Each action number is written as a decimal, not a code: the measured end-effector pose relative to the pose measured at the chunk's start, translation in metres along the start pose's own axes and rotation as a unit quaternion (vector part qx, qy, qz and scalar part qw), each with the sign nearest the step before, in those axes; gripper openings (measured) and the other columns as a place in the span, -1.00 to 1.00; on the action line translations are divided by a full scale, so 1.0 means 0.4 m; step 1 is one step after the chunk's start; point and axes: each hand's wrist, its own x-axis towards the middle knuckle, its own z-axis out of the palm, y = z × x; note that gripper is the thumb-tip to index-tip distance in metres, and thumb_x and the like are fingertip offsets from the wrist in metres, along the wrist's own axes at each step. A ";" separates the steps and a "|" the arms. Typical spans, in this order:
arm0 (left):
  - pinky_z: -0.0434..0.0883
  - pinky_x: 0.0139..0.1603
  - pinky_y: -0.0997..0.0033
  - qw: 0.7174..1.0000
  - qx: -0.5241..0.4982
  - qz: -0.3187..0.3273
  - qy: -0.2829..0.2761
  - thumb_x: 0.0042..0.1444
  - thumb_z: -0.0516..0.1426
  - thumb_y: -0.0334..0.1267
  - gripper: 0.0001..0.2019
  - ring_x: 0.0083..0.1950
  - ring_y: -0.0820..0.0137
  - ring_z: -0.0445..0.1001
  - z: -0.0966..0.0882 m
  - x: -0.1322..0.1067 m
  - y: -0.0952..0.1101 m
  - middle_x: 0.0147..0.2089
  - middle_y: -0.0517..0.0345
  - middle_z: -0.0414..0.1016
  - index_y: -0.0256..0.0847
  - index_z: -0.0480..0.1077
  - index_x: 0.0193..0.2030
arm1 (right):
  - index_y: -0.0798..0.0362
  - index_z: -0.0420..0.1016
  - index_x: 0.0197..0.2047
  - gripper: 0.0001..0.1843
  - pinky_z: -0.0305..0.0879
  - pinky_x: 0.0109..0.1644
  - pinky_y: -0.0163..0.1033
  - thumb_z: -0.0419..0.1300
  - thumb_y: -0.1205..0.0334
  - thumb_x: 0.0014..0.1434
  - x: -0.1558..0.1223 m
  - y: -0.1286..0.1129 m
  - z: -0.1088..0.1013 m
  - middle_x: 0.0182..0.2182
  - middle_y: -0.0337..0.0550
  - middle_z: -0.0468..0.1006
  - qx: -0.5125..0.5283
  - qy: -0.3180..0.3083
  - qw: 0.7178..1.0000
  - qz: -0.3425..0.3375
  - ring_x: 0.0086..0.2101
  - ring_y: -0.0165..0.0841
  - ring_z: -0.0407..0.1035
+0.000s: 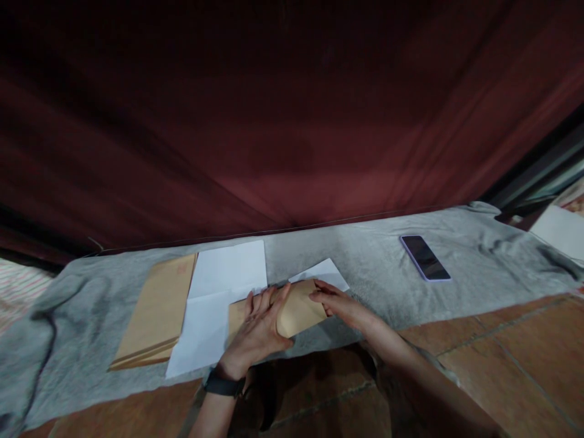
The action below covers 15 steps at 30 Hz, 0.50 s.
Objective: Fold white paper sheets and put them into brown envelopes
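A brown envelope (298,311) lies on the grey cloth (365,255) in front of me. My left hand (258,331), with a dark watch on the wrist, rests flat on the envelope's left part, fingers stretched out. My right hand (340,304) pinches the envelope's right end, where a folded white sheet (326,271) sticks out from behind it. Whether the sheet is inside the envelope I cannot tell.
A stack of brown envelopes (157,310) lies at the left, with white paper sheets (219,292) beside it. A phone (425,258) lies screen-up at the right on the cloth. A dark red curtain (292,121) hangs behind. Brown tiled floor (502,353) lies nearer to me.
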 end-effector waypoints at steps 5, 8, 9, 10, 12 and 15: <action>-0.24 0.49 -0.18 0.999 0.011 0.000 0.032 -0.22 0.33 -0.15 0.18 0.43 0.02 0.12 -0.008 -0.005 -0.015 0.35 -0.02 0.20 0.07 -0.22 0.51 | 0.02 0.54 -0.03 -0.50 0.35 -0.31 -0.22 0.27 -0.14 0.08 0.019 -0.019 -0.035 -0.29 -0.14 0.58 0.020 0.008 0.998 -0.057 -0.38 -0.32 0.45; -0.21 0.49 -0.20 0.999 0.009 0.002 0.051 -0.20 0.33 -0.14 0.17 0.42 0.01 0.13 -0.017 -0.009 -0.021 0.36 -0.03 0.19 0.06 -0.24 0.51 | 0.03 0.57 -0.11 -0.62 0.38 -0.18 -0.14 0.21 -0.06 0.13 0.043 -0.038 -0.086 -0.25 -0.11 0.60 -0.080 0.113 0.978 -0.158 -0.34 -0.30 0.44; -0.21 0.49 -0.20 0.999 0.008 0.001 0.054 -0.19 0.33 -0.13 0.17 0.43 0.00 0.12 -0.020 -0.010 -0.022 0.37 -0.04 0.18 0.05 -0.24 0.52 | 0.03 0.58 -0.11 -0.66 0.37 -0.13 -0.12 0.19 0.01 0.16 0.052 -0.047 -0.103 -0.21 -0.10 0.60 -0.143 0.139 0.962 -0.185 -0.30 -0.28 0.44; -0.22 0.49 -0.21 0.998 0.006 -0.001 0.056 -0.18 0.33 -0.13 0.16 0.44 0.00 0.11 -0.022 -0.010 -0.023 0.39 -0.05 0.16 0.04 -0.24 0.52 | 0.02 0.59 -0.08 -0.68 0.36 -0.08 -0.09 0.16 0.09 0.18 0.060 -0.057 -0.117 -0.19 -0.09 0.61 -0.210 0.148 0.945 -0.203 -0.26 -0.25 0.45; -0.23 0.49 -0.21 0.998 0.002 -0.006 0.056 -0.18 0.32 -0.13 0.16 0.44 -0.01 0.10 -0.025 -0.008 -0.026 0.41 -0.06 0.13 0.03 -0.24 0.52 | -0.02 0.59 0.00 -0.65 0.32 0.06 -0.06 0.13 0.25 0.18 0.080 -0.079 -0.133 -0.08 -0.06 0.61 -0.343 0.117 0.903 -0.229 -0.10 -0.20 0.45; -0.24 0.48 -0.22 0.999 -0.004 -0.016 0.051 -0.17 0.31 -0.12 0.16 0.44 -0.02 0.11 -0.025 -0.005 -0.034 0.41 -0.07 0.13 0.02 -0.24 0.52 | -0.01 0.52 0.15 -0.51 0.08 0.32 -0.02 0.15 0.39 0.14 0.118 -0.112 -0.125 0.18 -0.02 0.48 -0.504 0.026 0.827 -0.246 0.21 -0.16 0.26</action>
